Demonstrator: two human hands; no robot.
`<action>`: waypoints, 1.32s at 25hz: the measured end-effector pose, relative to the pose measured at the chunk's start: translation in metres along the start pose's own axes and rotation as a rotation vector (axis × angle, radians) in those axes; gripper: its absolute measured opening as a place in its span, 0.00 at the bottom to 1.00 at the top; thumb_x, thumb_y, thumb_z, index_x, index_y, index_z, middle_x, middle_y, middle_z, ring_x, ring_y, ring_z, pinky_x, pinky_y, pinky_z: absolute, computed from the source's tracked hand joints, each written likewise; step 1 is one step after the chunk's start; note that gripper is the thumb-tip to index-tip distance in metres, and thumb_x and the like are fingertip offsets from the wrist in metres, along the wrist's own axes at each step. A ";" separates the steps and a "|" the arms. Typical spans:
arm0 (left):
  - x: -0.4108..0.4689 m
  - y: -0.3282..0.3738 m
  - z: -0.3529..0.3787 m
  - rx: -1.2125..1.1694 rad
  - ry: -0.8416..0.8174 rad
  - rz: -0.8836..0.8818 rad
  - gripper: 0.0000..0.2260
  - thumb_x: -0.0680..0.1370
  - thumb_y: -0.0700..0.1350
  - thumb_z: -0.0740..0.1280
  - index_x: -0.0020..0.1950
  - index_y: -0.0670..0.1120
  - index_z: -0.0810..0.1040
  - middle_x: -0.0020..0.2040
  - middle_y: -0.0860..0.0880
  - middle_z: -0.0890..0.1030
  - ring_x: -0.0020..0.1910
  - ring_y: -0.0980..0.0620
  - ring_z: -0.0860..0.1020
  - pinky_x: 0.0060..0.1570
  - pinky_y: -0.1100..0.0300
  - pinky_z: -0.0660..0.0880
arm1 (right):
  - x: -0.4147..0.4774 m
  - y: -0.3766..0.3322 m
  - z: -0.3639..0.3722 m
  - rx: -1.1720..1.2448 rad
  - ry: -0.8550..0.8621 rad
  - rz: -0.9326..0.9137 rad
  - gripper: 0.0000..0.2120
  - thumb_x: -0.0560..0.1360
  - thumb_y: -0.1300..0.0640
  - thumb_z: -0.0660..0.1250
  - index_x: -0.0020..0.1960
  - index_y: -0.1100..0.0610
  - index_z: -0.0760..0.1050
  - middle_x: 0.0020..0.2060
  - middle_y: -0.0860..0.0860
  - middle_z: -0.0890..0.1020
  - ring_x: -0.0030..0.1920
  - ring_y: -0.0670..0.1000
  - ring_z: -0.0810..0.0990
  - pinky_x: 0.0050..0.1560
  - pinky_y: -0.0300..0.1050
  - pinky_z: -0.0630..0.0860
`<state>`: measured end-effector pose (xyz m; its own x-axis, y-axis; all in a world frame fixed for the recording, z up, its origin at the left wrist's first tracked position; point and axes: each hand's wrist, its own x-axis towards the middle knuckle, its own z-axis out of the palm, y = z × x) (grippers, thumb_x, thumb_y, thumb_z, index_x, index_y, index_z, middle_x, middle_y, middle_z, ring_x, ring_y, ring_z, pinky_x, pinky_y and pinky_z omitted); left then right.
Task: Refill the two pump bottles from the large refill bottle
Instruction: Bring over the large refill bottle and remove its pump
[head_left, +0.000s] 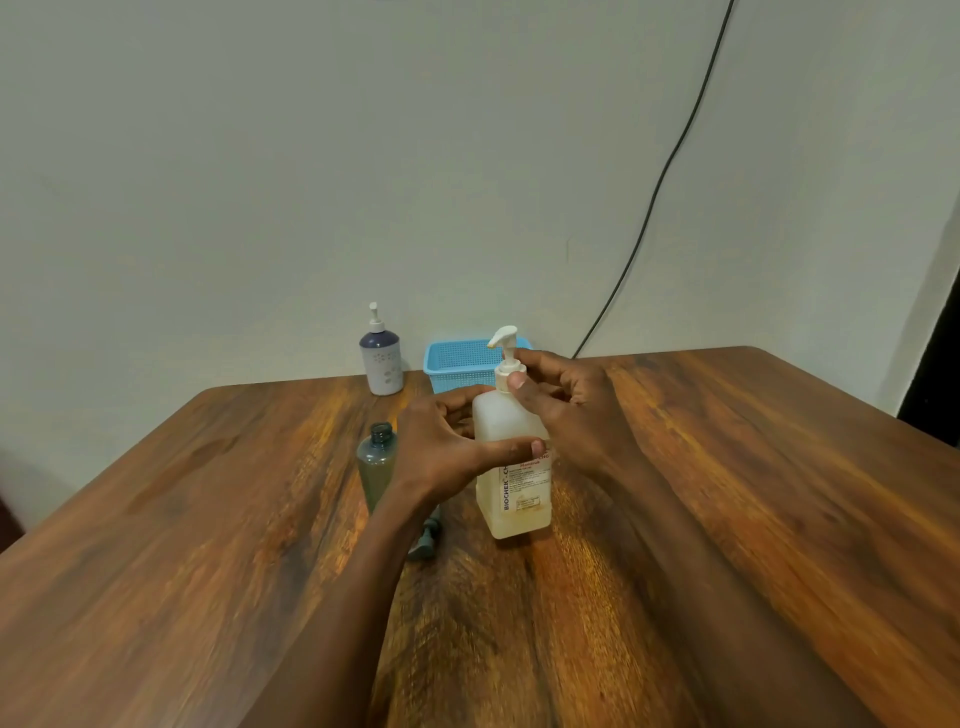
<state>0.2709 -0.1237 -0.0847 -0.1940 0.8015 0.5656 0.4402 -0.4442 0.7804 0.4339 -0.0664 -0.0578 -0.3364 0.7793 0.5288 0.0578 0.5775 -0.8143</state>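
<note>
Right hand (566, 410): grip closed as a pinch, thumb and fingertips on the white pump collar (506, 376) of the large refill bottle (511, 483). We read this as unscrewing, but a single view cannot show the direction of the turn.

Left hand (441, 447): grip wrapped round the refill bottle's upper body, thumb across the front above the label and fingers behind, bracing it upright on the counter (727, 493).

Refill bottle: stands near the middle of the counter, pump seated. Pale liquid sits low in it.

Just left of it, partly behind the left hand, stands the grey-green pump bottle (376, 462), upright with an open neck. A detached pump head (428, 538) lies on the counter by the left wrist, half hidden. It probably belongs to this bottle.

At the back edge is the blue-and-white pump bottle (383, 364), with its pump fitted. A blue basket (452, 361) is beside it.

Progress, as we judge it:
- Done: one pump bottle is opened and ready to take liquid.
- In hand: opening the refill bottle.
- Left: pour into the grey-green bottle and refit its pump, then open, fill and close the blue-and-white one.
- No pouring is evident. The grey-green bottle's level is hard to read.
</note>
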 end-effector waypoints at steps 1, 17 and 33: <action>0.000 0.000 -0.001 -0.006 0.003 -0.001 0.24 0.58 0.59 0.86 0.50 0.69 0.82 0.52 0.61 0.87 0.50 0.59 0.86 0.47 0.56 0.85 | 0.000 -0.001 0.001 0.059 -0.045 0.023 0.18 0.83 0.52 0.67 0.72 0.53 0.77 0.61 0.50 0.84 0.59 0.49 0.84 0.54 0.47 0.85; 0.002 -0.007 -0.002 0.053 0.000 -0.072 0.27 0.57 0.63 0.84 0.53 0.67 0.80 0.54 0.59 0.87 0.52 0.59 0.86 0.49 0.53 0.85 | -0.001 -0.005 0.006 -0.135 0.039 -0.048 0.23 0.81 0.51 0.70 0.75 0.49 0.73 0.59 0.49 0.84 0.58 0.46 0.83 0.51 0.42 0.85; 0.001 -0.015 0.000 0.042 -0.072 -0.164 0.31 0.58 0.56 0.86 0.58 0.58 0.82 0.56 0.55 0.87 0.55 0.58 0.85 0.53 0.51 0.85 | 0.029 -0.035 -0.012 0.247 0.159 -0.204 0.15 0.82 0.57 0.69 0.67 0.47 0.76 0.60 0.49 0.85 0.61 0.45 0.83 0.50 0.38 0.82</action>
<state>0.2639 -0.1168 -0.0959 -0.2038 0.8891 0.4099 0.4445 -0.2891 0.8479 0.4330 -0.0614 -0.0113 -0.1659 0.6934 0.7012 -0.2313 0.6638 -0.7112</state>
